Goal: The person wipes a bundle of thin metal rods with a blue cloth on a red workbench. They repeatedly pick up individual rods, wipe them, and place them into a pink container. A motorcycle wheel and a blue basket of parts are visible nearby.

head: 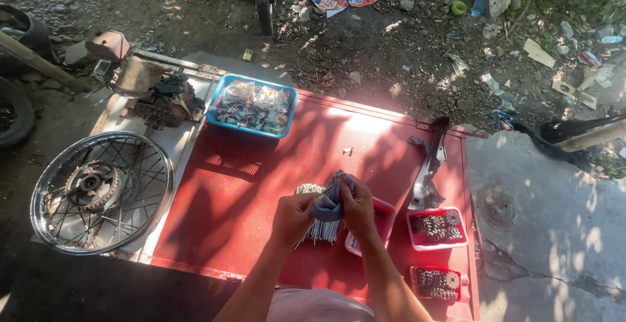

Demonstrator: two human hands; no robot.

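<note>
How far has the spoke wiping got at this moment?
Done: cannot tell; no separate wiped pile shows. In hand: the left hand and right hand pinch a grey-blue cloth around what looks like one spoke. Left: the bundle of spokes lying on the red table under the hands. Small parts sit sorted in red trays; the spoked wheel lies beside the table.

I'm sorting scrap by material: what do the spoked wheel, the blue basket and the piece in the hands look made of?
Spoked wheel: metal, seemingly chromed steel; the rim gleams. Blue basket: likely plastic, with uniform colour and slotted walls. The piece held by the left hand and right hand looks like soft grey-blue cloth; it folds and drapes.
</note>
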